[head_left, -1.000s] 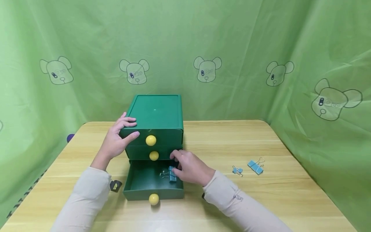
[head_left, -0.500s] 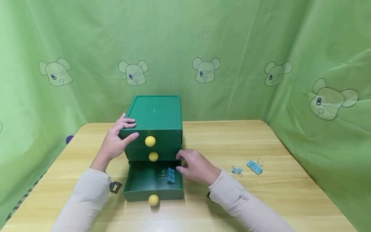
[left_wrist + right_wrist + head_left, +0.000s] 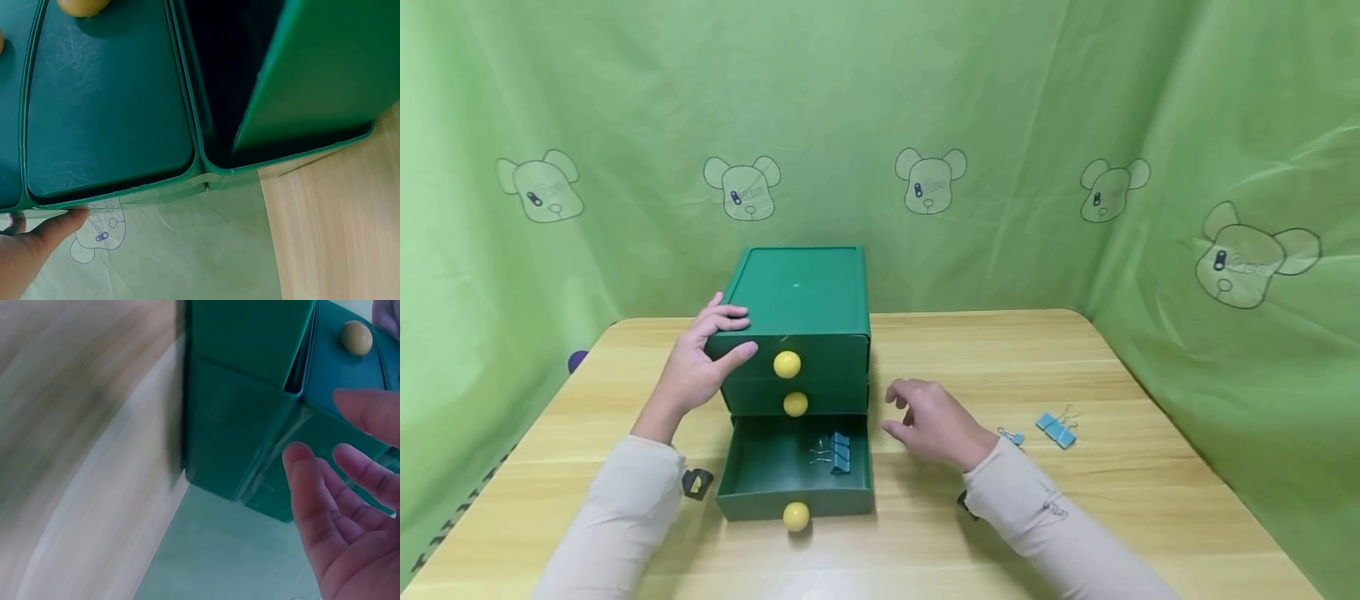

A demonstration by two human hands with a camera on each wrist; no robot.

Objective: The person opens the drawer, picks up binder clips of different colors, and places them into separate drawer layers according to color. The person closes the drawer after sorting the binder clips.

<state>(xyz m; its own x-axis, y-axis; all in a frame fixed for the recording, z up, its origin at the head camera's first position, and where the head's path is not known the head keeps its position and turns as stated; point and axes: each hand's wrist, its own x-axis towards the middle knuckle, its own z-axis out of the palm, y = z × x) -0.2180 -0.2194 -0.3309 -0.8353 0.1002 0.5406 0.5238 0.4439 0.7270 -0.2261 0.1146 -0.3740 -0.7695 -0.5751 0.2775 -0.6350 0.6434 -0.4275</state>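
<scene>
A green three-drawer box (image 3: 801, 292) with round yellow knobs stands on the table. Its bottom drawer (image 3: 760, 504) is pulled out, and a blue binder clip (image 3: 841, 454) lies in it near the right wall. My left hand (image 3: 692, 367) rests on the box's upper left front corner, fingers on top and thumb at the front face. My right hand (image 3: 936, 421) hovers to the right of the box, fingers loosely bent and holding nothing, as the right wrist view also shows. Two more blue clips, a small binder clip (image 3: 1013, 437) and a larger binder clip (image 3: 1057, 429), lie beyond it on the right.
The wooden table (image 3: 1112, 517) carries all of this. Behind and at both sides hangs a green curtain (image 3: 850, 92) with bear-head drawings. A purple round thing (image 3: 577, 361) shows past the table's left edge.
My right hand has let go of the binder clip in the drawer and moved right, out past the box's side. My left hand has stayed on the corner.
</scene>
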